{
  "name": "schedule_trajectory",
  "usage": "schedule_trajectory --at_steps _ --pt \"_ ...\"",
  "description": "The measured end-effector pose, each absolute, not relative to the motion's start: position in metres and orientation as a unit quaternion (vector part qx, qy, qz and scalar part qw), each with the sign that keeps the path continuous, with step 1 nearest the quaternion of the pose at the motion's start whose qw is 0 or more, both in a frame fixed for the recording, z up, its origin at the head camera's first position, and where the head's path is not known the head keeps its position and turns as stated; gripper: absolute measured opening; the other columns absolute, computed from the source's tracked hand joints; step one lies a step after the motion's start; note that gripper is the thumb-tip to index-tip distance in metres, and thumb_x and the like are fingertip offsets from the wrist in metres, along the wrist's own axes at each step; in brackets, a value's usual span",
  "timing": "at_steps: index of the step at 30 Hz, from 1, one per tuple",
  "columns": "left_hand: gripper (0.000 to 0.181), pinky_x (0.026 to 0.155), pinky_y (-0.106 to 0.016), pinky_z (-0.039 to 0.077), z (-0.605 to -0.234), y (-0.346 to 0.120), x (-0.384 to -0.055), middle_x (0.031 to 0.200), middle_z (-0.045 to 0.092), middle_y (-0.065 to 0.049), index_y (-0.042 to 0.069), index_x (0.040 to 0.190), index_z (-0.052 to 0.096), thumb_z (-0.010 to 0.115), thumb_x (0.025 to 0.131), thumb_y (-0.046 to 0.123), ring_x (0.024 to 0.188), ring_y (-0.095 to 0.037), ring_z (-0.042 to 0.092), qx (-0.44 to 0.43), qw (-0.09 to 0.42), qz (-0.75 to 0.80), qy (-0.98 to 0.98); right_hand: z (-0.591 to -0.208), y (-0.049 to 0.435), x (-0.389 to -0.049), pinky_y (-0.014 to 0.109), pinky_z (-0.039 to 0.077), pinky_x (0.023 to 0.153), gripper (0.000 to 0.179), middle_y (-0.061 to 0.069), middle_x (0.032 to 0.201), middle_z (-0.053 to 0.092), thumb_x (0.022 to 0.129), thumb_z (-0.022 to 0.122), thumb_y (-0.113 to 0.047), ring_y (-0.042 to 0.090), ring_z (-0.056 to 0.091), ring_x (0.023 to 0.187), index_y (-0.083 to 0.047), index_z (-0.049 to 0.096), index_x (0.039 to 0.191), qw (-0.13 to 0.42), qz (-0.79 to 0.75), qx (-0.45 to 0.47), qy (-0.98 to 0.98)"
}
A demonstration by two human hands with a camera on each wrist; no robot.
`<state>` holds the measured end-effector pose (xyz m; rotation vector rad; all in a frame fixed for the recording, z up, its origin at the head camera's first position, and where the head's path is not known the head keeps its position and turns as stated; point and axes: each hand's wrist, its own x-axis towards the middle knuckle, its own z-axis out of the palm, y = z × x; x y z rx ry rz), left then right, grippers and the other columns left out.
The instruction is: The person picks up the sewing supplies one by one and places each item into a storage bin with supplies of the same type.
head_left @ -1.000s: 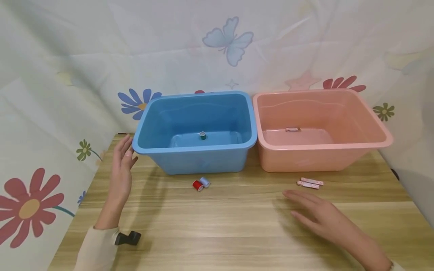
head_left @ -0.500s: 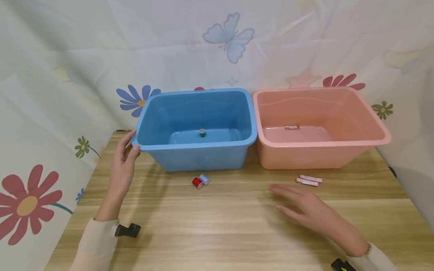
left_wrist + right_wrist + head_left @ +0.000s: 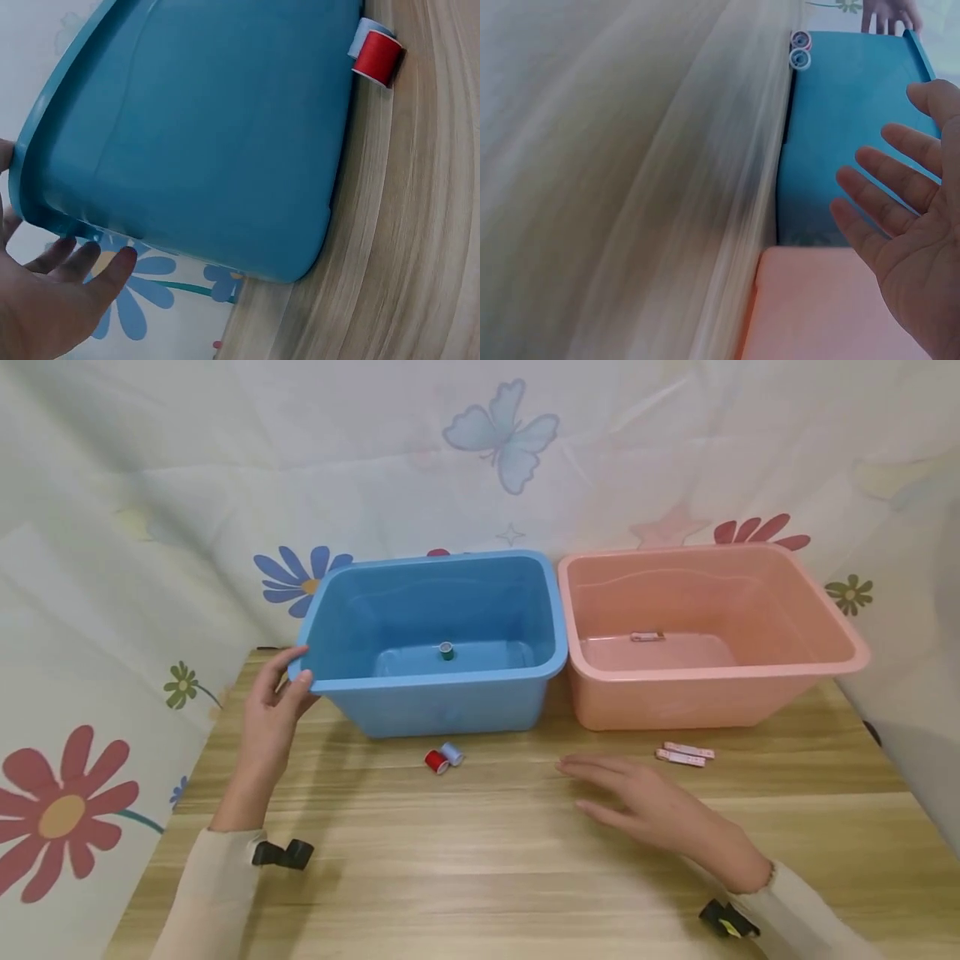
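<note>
My left hand (image 3: 272, 714) holds the rim of the blue plastic tub (image 3: 442, 706) at its front left corner; the left wrist view shows fingers (image 3: 112, 274) beneath the rim. Over the table hovers my right hand (image 3: 645, 802), fingers extended and palm bare in the right wrist view. Left of it, before the blue tub, a red thread spool (image 3: 437, 762) and a light blue thread spool (image 3: 452, 753) lie touching. A green thread spool (image 3: 447, 651) stands inside that tub.
A pink tub (image 3: 675, 702) stands right against the blue one, with a small pink-and-white nail clipper-like item (image 3: 647, 637) inside. Two similar items (image 3: 681, 757) lie side by side before it on the wooden table (image 3: 450, 877). A patterned cloth (image 3: 360, 452) hangs behind.
My left hand has closed from beside the blue tub onto its rim. My right hand has moved left across the table, away from the pink-and-white items toward the spools.
</note>
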<state>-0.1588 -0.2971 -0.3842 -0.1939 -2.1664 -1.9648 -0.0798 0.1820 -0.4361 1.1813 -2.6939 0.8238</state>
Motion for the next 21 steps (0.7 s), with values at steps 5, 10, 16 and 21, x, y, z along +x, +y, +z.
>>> schedule_trajectory --at_steps 5,10,16,21 --pt "0.045 0.094 -0.023 0.052 -0.389 -0.299 -0.164 0.16 0.031 -0.015 0.012 0.148 0.049 0.058 0.104 0.015 0.141 -0.037 0.039 -0.067 0.092 -0.713 -0.692 -0.432 0.171 -0.085 0.045 0.047 0.106 0.047 0.001 0.144 0.059 0.1 0.067 -0.032 0.023 0.056 0.132 -0.019 0.058 0.144 0.039 0.277 0.39 -0.877" --pt "0.044 0.092 -0.024 0.053 -0.389 -0.298 -0.165 0.157 0.033 -0.016 0.012 0.147 0.052 0.059 0.104 0.012 0.136 -0.034 0.044 -0.065 0.098 -0.732 -0.671 -0.429 0.162 -0.092 0.044 0.045 0.107 0.046 0.0 0.145 0.059 0.1 0.066 -0.033 0.022 0.055 0.133 -0.02 0.058 0.144 0.033 0.282 0.394 -0.874" --pt "0.042 0.091 -0.026 0.055 -0.39 -0.296 -0.166 0.153 0.036 -0.014 0.011 0.144 0.054 0.06 0.103 0.012 0.133 -0.033 0.047 -0.056 0.101 -0.742 -0.661 -0.43 0.15 -0.096 0.044 0.045 0.108 0.045 0.002 0.144 0.06 0.101 0.064 -0.033 0.023 0.056 0.133 -0.017 0.059 0.143 0.019 0.3 0.392 -0.869" --pt "0.04 0.091 -0.027 0.055 -0.392 -0.296 -0.166 0.152 0.038 -0.014 0.009 0.143 0.055 0.06 0.103 0.011 0.129 -0.031 0.051 -0.053 0.109 -0.746 -0.654 -0.431 0.139 -0.1 0.043 0.045 0.108 0.046 -0.002 0.143 0.06 0.101 0.065 -0.035 0.019 0.055 0.133 -0.02 0.059 0.144 -0.004 0.335 0.382 -0.862"
